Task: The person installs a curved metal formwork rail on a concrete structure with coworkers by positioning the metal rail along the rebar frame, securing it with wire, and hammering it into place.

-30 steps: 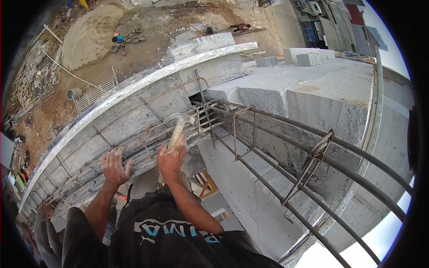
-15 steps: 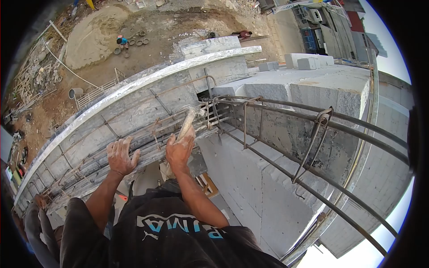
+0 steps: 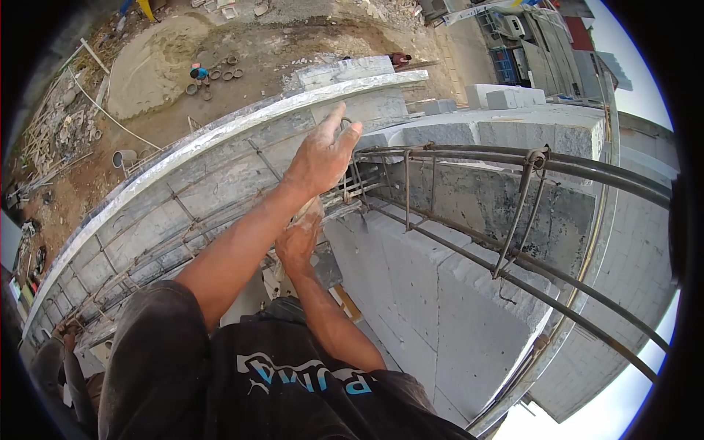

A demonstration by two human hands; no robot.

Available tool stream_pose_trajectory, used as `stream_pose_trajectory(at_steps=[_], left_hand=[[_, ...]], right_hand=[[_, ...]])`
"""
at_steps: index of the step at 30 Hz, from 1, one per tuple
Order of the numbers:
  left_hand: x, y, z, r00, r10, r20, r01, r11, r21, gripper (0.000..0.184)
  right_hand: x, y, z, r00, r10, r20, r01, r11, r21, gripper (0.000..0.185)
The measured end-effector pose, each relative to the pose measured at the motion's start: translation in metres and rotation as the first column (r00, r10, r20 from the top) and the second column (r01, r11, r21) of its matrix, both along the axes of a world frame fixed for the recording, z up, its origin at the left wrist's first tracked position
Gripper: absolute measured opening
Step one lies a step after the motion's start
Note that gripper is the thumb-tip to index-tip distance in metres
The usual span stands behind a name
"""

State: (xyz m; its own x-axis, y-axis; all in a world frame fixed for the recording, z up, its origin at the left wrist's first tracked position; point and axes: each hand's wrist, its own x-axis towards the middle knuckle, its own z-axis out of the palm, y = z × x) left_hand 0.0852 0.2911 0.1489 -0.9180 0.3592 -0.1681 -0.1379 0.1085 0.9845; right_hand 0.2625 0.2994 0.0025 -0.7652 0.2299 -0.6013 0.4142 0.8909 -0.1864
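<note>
My left hand [image 3: 323, 158] has reached across above my right, at the corner where the steel bars meet. The hooked end of a bent rebar [image 3: 347, 120] shows between its thumb and forefinger; the other fingers are hidden. Below it, my right hand [image 3: 299, 238] is closed around the handle of a hammer [image 3: 304, 210], whose head is out of sight behind my left hand. A rebar cage [image 3: 411, 183] runs right from this corner, with stirrups tied along it. More rebar [image 3: 183, 213] lies along the curved concrete ledge to the left.
Pale block walls [image 3: 440, 293] drop away below the cage. A curved concrete lip [image 3: 242, 121] borders a high drop to the ground. Down there are a sand heap [image 3: 158, 66], buckets and a person in blue [image 3: 198, 73]. Another person's hand [image 3: 68, 339] is at far left.
My left hand has left the ledge and moved right and up to the corner, over the hammer. The cage's far right end appears higher. My right hand stays on the handle.
</note>
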Motion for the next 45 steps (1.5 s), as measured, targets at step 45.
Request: stream_pose_trajectory(at_steps=[45], left_hand=[[-0.058,0.039,-0.048,0.793,-0.278,0.542,0.082,0.93,0.357,0.101]], right_hand=[[0.013,-0.015,-0.056,0.947,-0.091,-0.307,0.098,0.995,0.006,0.058]])
